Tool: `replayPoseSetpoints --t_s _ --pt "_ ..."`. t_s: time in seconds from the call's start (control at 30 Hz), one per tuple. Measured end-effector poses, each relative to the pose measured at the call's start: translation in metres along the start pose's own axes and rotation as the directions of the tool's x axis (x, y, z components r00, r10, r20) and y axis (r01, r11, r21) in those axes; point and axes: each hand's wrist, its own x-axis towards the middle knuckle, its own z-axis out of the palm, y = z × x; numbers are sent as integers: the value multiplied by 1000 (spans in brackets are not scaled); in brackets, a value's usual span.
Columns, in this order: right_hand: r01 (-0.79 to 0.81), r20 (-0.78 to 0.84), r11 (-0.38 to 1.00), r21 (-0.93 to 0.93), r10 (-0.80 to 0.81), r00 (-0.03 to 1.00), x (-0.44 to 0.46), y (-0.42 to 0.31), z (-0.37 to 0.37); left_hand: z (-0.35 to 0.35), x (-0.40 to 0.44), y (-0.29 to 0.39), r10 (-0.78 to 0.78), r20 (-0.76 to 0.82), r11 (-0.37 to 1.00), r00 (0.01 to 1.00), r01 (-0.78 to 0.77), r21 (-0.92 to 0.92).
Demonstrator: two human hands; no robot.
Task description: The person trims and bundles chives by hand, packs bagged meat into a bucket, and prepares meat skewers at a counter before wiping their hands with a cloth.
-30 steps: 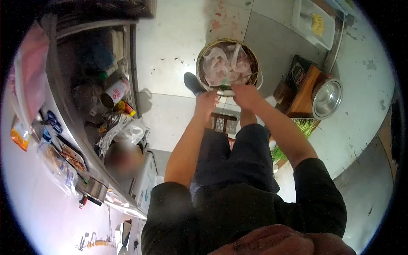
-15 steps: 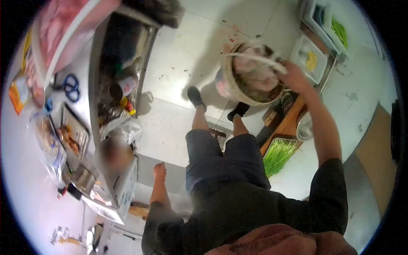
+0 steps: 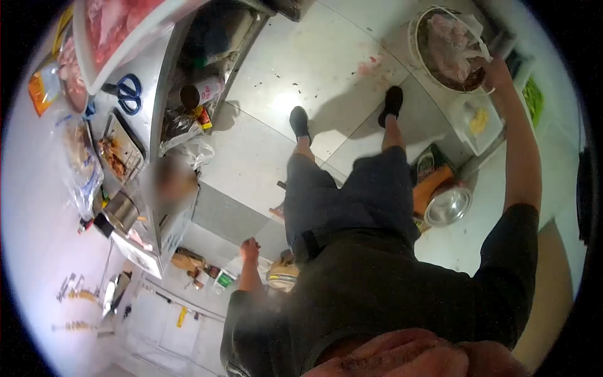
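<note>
My right hand (image 3: 497, 76) reaches far out to the upper right, its fingers closed on the white handle of a round bucket (image 3: 411, 51). A crumpled clear plastic bag with pale contents (image 3: 449, 49) sits in the bucket, over darker scraps. The bucket is beside the white tray with yellow food (image 3: 463, 131); I cannot tell whether it touches the floor. My left hand (image 3: 250, 249) hangs by my left side, fingers curled, with nothing visible in it.
Along the left runs a counter with a white tub of pink meat (image 3: 100, 66), blue-handled scissors (image 3: 130, 94), a tray of brown food (image 3: 132, 141) and a metal pot (image 3: 120, 210). A metal bowl (image 3: 449, 206) lies right of my legs. Reddish stains mark the tiled floor (image 3: 352, 72).
My right hand has swung the bucket up and to the right in view. My feet are farther apart. The tray of green stalks beside my leg has gone out of sight.
</note>
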Motion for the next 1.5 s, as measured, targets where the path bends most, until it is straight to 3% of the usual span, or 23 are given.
replayPoseSetpoints --t_s 0.03,0.07,0.1,0.13,0.2,0.27,0.3,0.33,0.47,0.6,0.63,0.7,0.73,0.77,0.87,0.9,1.03,1.2,1.27,1.33,1.37,1.43,1.5 --pt "37 16 999 15 -37 999 37 33 16 8 -27 -21 -12 8 1000 1000 12 -4" --pt "75 24 996 38 -76 997 76 60 34 18 -48 -47 291 154 712 944 -321 624" --pt "99 40 993 59 -102 994 104 90 52 24 -62 -92 361 449 -4 817 -480 877" --pt "81 79 996 26 -82 993 122 93 55 32 -64 -151 299 496 163 816 -555 816" --pt "51 156 998 -43 -43 987 161 108 62 71 -156 -93 230 369 853 901 -369 369" --pt "30 114 999 -14 -28 993 198 122 77 92 -194 -100 -178 355 899 918 5 437" --pt "-12 86 1000 11 11 996 211 128 85 98 -214 -75 -237 289 962 927 182 205" --pt "-58 60 998 23 56 997 214 130 89 97 -241 -40 -311 261 944 914 330 -32" --pt "40 33 997 -69 -38 999 207 120 94 121 -232 -54 -299 -47 953 953 296 -70" --pt "518 -6 748 -415 -572 820 194 123 115 160 -249 -26 -261 -79 965 962 259 -38" --pt "472 -23 825 -312 -503 864 157 90 98 181 -234 -61 -47 -173 974 984 83 210" --pt "360 22 926 117 -364 931 93 24 47 169 -278 6 -261 91 963 961 266 -41" --pt "394 49 916 -75 -392 919 84 25 43 187 -264 -31 -274 208 950 939 298 -94" --pt "419 76 868 -267 -414 907 75 23 40 228 -224 -122 81 210 988 974 -105 109" --pt "177 65 950 -259 -166 984 35 -9 16 179 -273 -18 -187 223 973 957 212 -94" --pt "93 60 971 -220 -82 995 23 -20 11 216 -234 -82 -204 262 887 943 291 -359" --pt "269 -15 942 -199 -278 960 -27 -59 -15 213 -161 -125 283 106 957 953 -288 33" --pt "526 32 763 -376 -557 830 -8 -99 28 170 -125 -123 -189 15 637 982 134 -759" --pt "318 7 890 -325 -334 942 -148 -262 -11 168 -108 -134 -229 -2 538 973 125 -833" --pt "384 352 922 -41 -347 870 -105 -292 22 175 -99 -150 -243 72 431 967 174 -885" --pt "599 115 782 -171 -588 801 -126 -328 35 180 -102 -157 -245 102 403 964 197 -894" --pt "660 275 734 -161 -609 744 -183 -436 24 180 -113 -158 -286 155 361 946 256 -897" --pt "876 173 391 -282 -877 447 -198 -509 31 192 -119 -159 -320 179 221 930 257 -941"
